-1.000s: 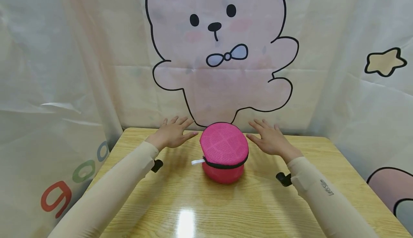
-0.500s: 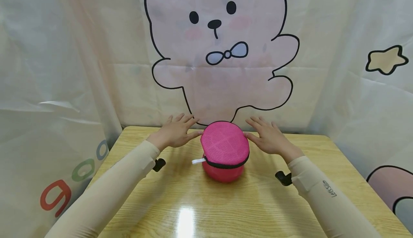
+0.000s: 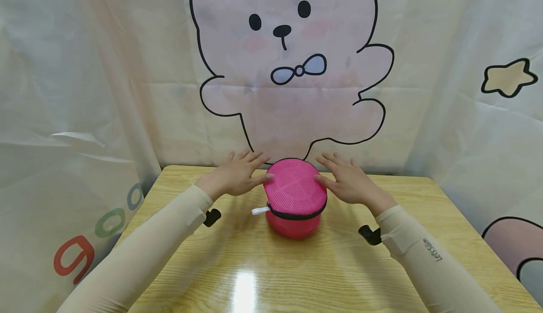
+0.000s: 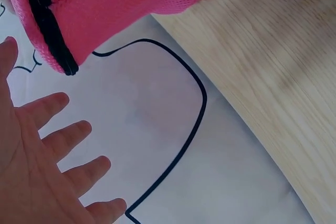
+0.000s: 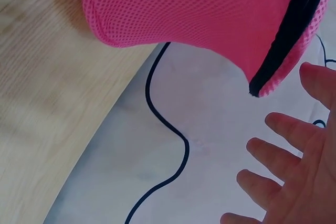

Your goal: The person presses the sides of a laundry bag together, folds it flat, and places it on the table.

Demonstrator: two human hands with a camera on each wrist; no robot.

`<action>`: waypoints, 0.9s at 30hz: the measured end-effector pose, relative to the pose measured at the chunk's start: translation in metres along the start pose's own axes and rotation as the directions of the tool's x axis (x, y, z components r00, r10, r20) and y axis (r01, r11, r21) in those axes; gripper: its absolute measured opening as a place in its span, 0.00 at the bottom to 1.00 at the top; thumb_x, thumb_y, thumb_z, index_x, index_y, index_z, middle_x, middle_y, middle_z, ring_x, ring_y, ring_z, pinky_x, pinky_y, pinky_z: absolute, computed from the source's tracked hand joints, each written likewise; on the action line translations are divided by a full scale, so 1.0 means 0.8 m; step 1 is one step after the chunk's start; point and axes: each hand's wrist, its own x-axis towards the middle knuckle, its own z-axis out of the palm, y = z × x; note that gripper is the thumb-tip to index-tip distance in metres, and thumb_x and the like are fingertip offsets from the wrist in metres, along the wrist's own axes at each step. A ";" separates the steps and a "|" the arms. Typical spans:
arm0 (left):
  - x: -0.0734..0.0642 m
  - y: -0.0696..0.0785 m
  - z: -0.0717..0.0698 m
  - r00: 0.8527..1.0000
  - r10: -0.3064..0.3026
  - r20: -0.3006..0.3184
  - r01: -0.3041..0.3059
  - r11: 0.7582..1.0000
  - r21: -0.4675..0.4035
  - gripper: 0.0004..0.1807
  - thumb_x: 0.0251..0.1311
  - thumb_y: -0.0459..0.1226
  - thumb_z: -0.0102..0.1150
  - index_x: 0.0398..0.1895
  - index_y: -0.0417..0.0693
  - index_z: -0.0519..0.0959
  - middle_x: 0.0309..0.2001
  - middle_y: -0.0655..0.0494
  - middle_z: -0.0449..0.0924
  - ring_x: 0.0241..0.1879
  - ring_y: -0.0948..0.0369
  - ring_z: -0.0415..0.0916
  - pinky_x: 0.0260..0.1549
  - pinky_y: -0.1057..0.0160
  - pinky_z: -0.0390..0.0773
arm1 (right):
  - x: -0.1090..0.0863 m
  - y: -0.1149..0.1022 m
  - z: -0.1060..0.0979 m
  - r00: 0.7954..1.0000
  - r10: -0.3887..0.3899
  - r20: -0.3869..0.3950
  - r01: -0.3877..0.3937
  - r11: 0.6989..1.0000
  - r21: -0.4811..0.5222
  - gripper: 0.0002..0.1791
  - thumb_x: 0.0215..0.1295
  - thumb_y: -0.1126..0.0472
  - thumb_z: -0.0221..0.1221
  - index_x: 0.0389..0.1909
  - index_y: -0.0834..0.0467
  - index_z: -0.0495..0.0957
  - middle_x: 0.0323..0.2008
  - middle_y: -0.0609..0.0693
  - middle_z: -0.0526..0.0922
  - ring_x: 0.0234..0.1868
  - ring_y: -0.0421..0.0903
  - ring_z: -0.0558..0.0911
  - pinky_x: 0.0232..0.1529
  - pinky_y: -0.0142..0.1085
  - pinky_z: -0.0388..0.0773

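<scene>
A pink mesh bag with a round top and a black zipper stands upright on the table in the head view. From its left side sticks a white tab. My left hand is at the bag's upper left, fingers spread, its thumb overlapping the lid's edge. On the other side my right hand mirrors it, with the thumb over the lid's right edge. Both wrist views show straight, spread fingers beside the bag's zippered rim, nothing held: the left hand and the right hand.
The wooden table ends just behind the bag at a hanging cloth printed with a bear. More cloth hangs along the left side, and another panel along the right. A black wrist mount hangs under the right forearm.
Both hands have moved inward toward the bag, their thumbs coming from beside it to over the lid's edges. The bag stays in about the same place.
</scene>
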 end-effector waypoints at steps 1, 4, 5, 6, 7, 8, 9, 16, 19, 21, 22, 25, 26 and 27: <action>0.000 0.001 0.000 1.000 0.007 -0.003 -0.007 1.000 0.001 0.41 0.73 0.70 0.37 0.83 0.64 0.55 0.84 0.53 0.50 0.83 0.41 0.43 0.77 0.29 0.44 | 0.000 -0.002 0.000 1.000 -0.006 0.000 0.006 1.000 0.000 0.36 0.79 0.42 0.52 0.81 0.54 0.60 0.81 0.60 0.57 0.83 0.68 0.49 0.75 0.75 0.39; 0.000 0.005 0.001 1.000 0.018 0.002 -0.018 1.000 0.004 0.41 0.74 0.69 0.37 0.83 0.63 0.55 0.85 0.54 0.49 0.84 0.42 0.43 0.77 0.29 0.44 | 0.000 -0.006 0.000 1.000 -0.023 -0.002 0.023 1.000 -0.006 0.37 0.79 0.42 0.53 0.80 0.54 0.61 0.81 0.61 0.58 0.82 0.68 0.50 0.74 0.76 0.40; 0.000 0.006 0.001 1.000 0.021 0.005 -0.021 1.000 0.007 0.41 0.74 0.69 0.37 0.83 0.64 0.55 0.85 0.54 0.49 0.84 0.43 0.42 0.77 0.29 0.44 | 0.000 -0.008 0.000 1.000 -0.028 -0.004 0.028 1.000 -0.007 0.37 0.79 0.41 0.52 0.80 0.54 0.61 0.80 0.61 0.59 0.82 0.69 0.50 0.74 0.76 0.40; 0.000 0.007 0.001 1.000 0.022 0.009 -0.022 1.000 0.009 0.41 0.73 0.70 0.37 0.83 0.64 0.55 0.85 0.54 0.48 0.84 0.44 0.41 0.77 0.30 0.44 | 0.000 -0.009 0.000 1.000 -0.031 -0.005 0.031 0.999 -0.008 0.37 0.79 0.41 0.53 0.80 0.54 0.61 0.80 0.61 0.59 0.82 0.68 0.51 0.74 0.76 0.41; -0.001 0.009 0.000 1.000 0.024 0.011 -0.024 1.000 0.009 0.41 0.73 0.70 0.37 0.83 0.64 0.55 0.85 0.54 0.48 0.84 0.44 0.41 0.77 0.30 0.44 | 0.000 -0.010 0.001 0.999 -0.034 -0.006 0.033 0.999 -0.010 0.37 0.78 0.41 0.53 0.80 0.54 0.61 0.80 0.61 0.60 0.82 0.68 0.51 0.74 0.75 0.41; -0.001 0.010 0.000 1.000 0.024 0.014 -0.025 1.000 0.009 0.41 0.73 0.70 0.37 0.83 0.64 0.55 0.85 0.54 0.48 0.84 0.44 0.41 0.77 0.30 0.44 | -0.001 -0.012 0.001 0.999 -0.035 -0.007 0.035 0.999 -0.011 0.37 0.78 0.41 0.53 0.80 0.54 0.62 0.80 0.61 0.61 0.82 0.68 0.52 0.75 0.75 0.41; -0.001 0.012 -0.001 1.000 0.025 0.016 -0.025 1.000 0.009 0.41 0.73 0.70 0.37 0.83 0.65 0.55 0.85 0.55 0.48 0.84 0.45 0.40 0.78 0.30 0.44 | -0.001 -0.013 0.001 0.999 -0.036 -0.007 0.036 0.999 -0.010 0.37 0.78 0.41 0.54 0.80 0.54 0.62 0.80 0.60 0.61 0.82 0.67 0.52 0.75 0.75 0.41; -0.001 0.021 0.000 0.999 0.034 0.027 -0.035 0.999 0.028 0.43 0.72 0.71 0.36 0.84 0.65 0.53 0.85 0.55 0.49 0.84 0.44 0.42 0.78 0.31 0.45 | -0.001 -0.019 0.002 0.999 -0.044 0.005 0.044 0.999 -0.006 0.37 0.78 0.41 0.54 0.80 0.54 0.61 0.80 0.60 0.60 0.82 0.67 0.52 0.76 0.73 0.42; -0.001 0.024 0.002 0.999 0.038 0.030 -0.039 0.999 0.036 0.44 0.71 0.72 0.36 0.84 0.65 0.53 0.85 0.55 0.48 0.84 0.43 0.43 0.78 0.31 0.44 | -0.001 -0.021 0.003 0.999 -0.043 0.013 0.043 0.999 -0.003 0.38 0.78 0.41 0.54 0.81 0.54 0.60 0.81 0.60 0.59 0.82 0.67 0.51 0.76 0.72 0.41; -0.001 0.026 0.003 0.999 0.044 0.031 -0.045 0.998 0.034 0.44 0.71 0.72 0.37 0.84 0.64 0.53 0.85 0.55 0.48 0.84 0.43 0.43 0.78 0.31 0.44 | -0.002 -0.023 0.003 0.999 -0.045 0.018 0.045 0.999 -0.004 0.38 0.78 0.41 0.54 0.81 0.53 0.59 0.81 0.60 0.58 0.82 0.67 0.51 0.77 0.72 0.41; -0.001 0.027 0.003 0.998 0.044 0.033 -0.046 0.998 0.035 0.44 0.71 0.72 0.37 0.84 0.65 0.53 0.85 0.56 0.48 0.84 0.43 0.43 0.78 0.32 0.44 | -0.002 -0.023 0.003 0.999 -0.045 0.021 0.045 0.999 -0.005 0.38 0.78 0.41 0.54 0.81 0.53 0.59 0.81 0.60 0.58 0.82 0.67 0.50 0.77 0.72 0.41; -0.001 0.030 0.004 0.998 0.057 0.032 -0.058 0.998 0.034 0.44 0.71 0.72 0.37 0.84 0.65 0.54 0.85 0.55 0.48 0.84 0.44 0.43 0.78 0.32 0.44 | -0.003 -0.026 0.003 0.998 -0.052 0.026 0.052 0.999 -0.008 0.38 0.78 0.41 0.54 0.81 0.54 0.59 0.81 0.60 0.58 0.82 0.68 0.50 0.77 0.72 0.42; -0.001 0.031 0.004 0.998 0.062 0.031 -0.063 0.997 0.032 0.44 0.71 0.72 0.37 0.84 0.65 0.54 0.85 0.55 0.48 0.84 0.44 0.44 0.78 0.32 0.44 | -0.003 -0.026 0.004 0.998 -0.055 0.027 0.055 0.998 -0.010 0.38 0.78 0.41 0.54 0.81 0.54 0.59 0.81 0.60 0.58 0.82 0.68 0.51 0.77 0.72 0.42; -0.001 0.031 0.004 0.997 0.066 0.031 -0.067 0.997 0.034 0.44 0.71 0.72 0.37 0.84 0.66 0.53 0.85 0.55 0.48 0.84 0.44 0.44 0.78 0.32 0.44 | -0.003 -0.027 0.004 0.998 -0.058 0.028 0.058 0.998 -0.012 0.38 0.78 0.41 0.54 0.81 0.54 0.59 0.81 0.60 0.58 0.82 0.68 0.51 0.77 0.72 0.42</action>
